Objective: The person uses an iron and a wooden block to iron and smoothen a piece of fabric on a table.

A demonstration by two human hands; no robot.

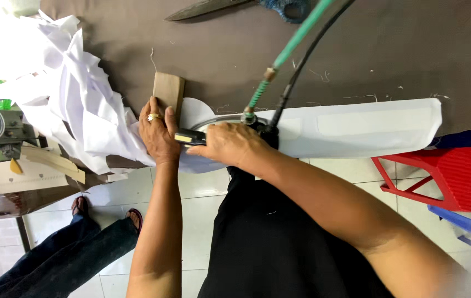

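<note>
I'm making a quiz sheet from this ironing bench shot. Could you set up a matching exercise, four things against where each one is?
Things:
1. scissors
2. wooden block
3. red stool
4. steam iron

Places:
A. on the floor at the right, beside the bench
B. under the right hand, on the white fabric
C. at the top edge of the bench
D. at the left hand fingertips

Pairs: 1-C, 2-D, 3-A, 4-B

Single head view, looking steeply down, close over brown table point(390, 49) edge and tiled floor point(202, 187).
</note>
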